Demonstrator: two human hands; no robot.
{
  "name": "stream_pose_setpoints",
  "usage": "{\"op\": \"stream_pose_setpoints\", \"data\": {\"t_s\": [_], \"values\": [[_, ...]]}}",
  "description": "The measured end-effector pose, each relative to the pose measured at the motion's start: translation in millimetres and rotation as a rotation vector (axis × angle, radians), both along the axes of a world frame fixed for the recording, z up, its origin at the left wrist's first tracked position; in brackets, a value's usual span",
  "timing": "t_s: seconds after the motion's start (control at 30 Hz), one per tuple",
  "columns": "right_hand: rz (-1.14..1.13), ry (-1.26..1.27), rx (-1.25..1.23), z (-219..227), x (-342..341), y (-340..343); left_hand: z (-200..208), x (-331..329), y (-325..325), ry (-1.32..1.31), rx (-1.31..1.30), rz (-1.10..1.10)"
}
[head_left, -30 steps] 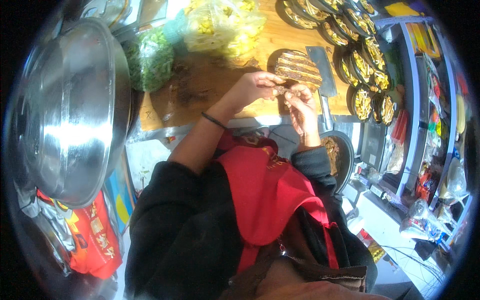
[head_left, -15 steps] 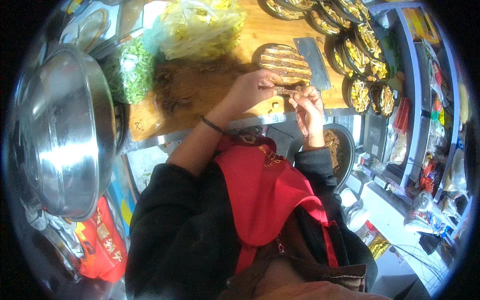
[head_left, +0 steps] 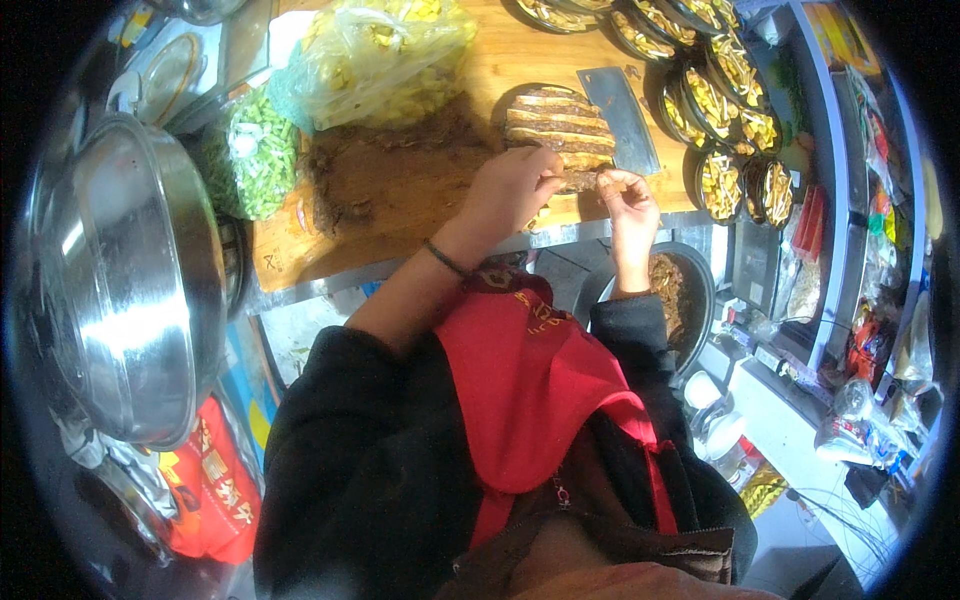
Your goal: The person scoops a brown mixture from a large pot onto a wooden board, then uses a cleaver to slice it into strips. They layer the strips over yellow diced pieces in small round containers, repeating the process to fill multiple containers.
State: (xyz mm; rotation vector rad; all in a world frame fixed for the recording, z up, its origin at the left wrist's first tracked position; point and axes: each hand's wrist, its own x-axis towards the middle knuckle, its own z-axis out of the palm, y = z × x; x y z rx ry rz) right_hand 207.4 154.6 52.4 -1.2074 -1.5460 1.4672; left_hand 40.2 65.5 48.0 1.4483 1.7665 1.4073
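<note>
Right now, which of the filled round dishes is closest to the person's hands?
The one with brown-and-pale slices laid in neat rows, just beyond the hands, left of the broad blade. The others, farther right, hold jumbled yellowish strips.

From here, the right hand (head_left: pixel 632 207) hides the handle of the cleaver (head_left: pixel 620 125), and it and the left hand (head_left: pixel 512 186) cover the ends of the brown strip (head_left: pixel 580 181), too blurred for me to name. The dark sleeve (head_left: pixel 628 318) blocks part of the round pan (head_left: pixel 710 300), while the bag of yellow pieces (head_left: pixel 385 60) is cut off at the top.
</note>
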Motion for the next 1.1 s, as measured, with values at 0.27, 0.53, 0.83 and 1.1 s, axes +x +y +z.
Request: {"op": "stream_pose_setpoints", "data": {"t_s": [0.27,0.53,0.83,1.1], "values": [[-0.133,0.061,0.131,-30,-5,5,-5,3,7,0.323,0.098,0.031],[-0.165,0.274,-0.175,-34,14,11,2,-1,2,0.388,0.164,0.018],[-0.073,0.338,-0.139,-1,20,-4,2,-3,0,0.176,0.141,0.141],[-0.022,0.115,-0.038,-18,15,3,-9,-12,-15,0.300,0.153,0.050]]}}
